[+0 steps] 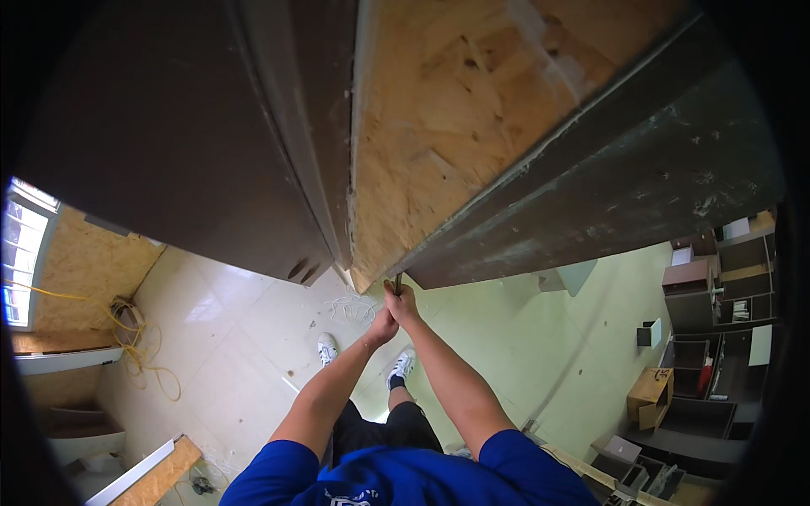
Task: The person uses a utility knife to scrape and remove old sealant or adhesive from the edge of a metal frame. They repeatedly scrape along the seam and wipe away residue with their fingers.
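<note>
Both my hands are together in front of me, just under the lower end of a bare wood panel. My right hand is closed around a thin dark metal bar, whose tip pokes up beside the panel's edge. Against it and slightly lower, my left hand is closed too; the fingers hide whatever it grips. A brown door with a dark frame flanks the panel on the left. On the right side runs a dark, scuffed panel with whitish smears.
Pale floor tiles lie under my feet, with scratch-like marks below the panel. A yellow cable coils at the left near a window. A board lies lower left. At right stand a cardboard box and dark shelves.
</note>
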Motion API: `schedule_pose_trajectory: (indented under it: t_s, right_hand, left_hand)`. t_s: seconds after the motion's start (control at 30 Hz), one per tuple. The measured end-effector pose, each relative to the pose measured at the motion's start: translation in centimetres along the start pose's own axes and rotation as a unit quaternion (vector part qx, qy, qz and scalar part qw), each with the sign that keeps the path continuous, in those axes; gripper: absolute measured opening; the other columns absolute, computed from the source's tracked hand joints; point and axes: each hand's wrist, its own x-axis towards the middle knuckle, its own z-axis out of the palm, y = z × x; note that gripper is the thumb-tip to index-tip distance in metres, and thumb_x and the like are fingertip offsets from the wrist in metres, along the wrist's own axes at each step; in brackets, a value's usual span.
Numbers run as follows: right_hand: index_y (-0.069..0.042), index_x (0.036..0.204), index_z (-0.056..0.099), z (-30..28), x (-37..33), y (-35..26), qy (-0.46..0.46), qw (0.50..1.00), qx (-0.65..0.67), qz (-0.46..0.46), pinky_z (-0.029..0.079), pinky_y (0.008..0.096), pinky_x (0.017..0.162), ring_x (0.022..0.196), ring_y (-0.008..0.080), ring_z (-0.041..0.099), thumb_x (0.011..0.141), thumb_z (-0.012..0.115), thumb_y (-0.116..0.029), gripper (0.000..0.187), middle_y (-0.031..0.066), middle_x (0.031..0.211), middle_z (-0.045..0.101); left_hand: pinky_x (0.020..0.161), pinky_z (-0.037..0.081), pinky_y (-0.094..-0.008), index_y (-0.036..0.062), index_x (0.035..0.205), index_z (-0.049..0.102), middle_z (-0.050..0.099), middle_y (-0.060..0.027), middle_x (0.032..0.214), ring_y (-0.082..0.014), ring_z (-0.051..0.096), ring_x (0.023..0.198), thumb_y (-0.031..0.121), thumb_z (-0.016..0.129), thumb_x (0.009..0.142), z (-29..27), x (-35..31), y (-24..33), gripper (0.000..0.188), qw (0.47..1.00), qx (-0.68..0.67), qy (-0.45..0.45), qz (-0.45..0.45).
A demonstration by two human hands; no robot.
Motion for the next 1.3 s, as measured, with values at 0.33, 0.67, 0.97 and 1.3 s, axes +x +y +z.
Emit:
schedule_pose_trajectory:
  t_s: [0.33,0.67,0.97,1.3]
  right_hand:
    - [0.003,0.065,0.056,-0.8,0.1,-1.4,0.001,0.999,-0.035,-0.030,0.039,0.0410,0.051,0.049,0.0213,0.050,0.091,0.057,-0.040,0.050,0.0140,0.051,0.052]
    - [0.001,0.066,0.057,-0.6,0.5,-1.8,0.021,0.998,-0.031,-0.051,0.042,0.0410,0.054,0.052,0.0250,0.056,0.090,0.059,-0.042,0.049,0.0135,0.053,0.054]
    - [0.001,0.059,0.051,0.7,0.9,1.6,-0.011,0.999,0.039,-0.011,0.036,0.0398,0.047,0.045,0.0191,0.048,0.090,0.058,-0.039,0.051,0.0110,0.047,0.049]
    - [0.002,0.059,0.051,-1.1,-1.0,-1.9,0.040,0.997,-0.048,-0.042,0.036,0.0404,0.047,0.044,0.0202,0.047,0.091,0.058,-0.041,0.054,0.0125,0.047,0.048]
  left_hand:
    - [0.083,0.048,-0.0458,-0.0005,0.115,0.051,0.062,-0.0260,0.105,-0.0447,0.058,0.099,0.007,0.054,0.082,0.6,1.0,-0.8,0.034,0.999,0.039,-0.006,0.005]
    - [0.088,0.046,-0.0462,0.0002,0.122,0.048,0.060,-0.0278,0.111,-0.0455,0.056,0.104,0.010,0.055,0.084,-0.5,2.3,1.3,0.039,0.999,0.024,-0.002,0.025]
    - [0.088,0.046,-0.0460,0.0002,0.115,0.053,0.061,-0.0263,0.110,-0.0447,0.057,0.105,0.011,0.054,0.086,-1.7,0.4,3.4,0.031,0.995,0.060,-0.021,-0.070]
    - [0.080,0.049,-0.0467,0.0010,0.107,0.057,0.064,-0.0266,0.098,-0.0460,0.059,0.096,0.010,0.055,0.084,0.6,0.2,2.4,0.025,0.999,0.025,-0.004,0.026]
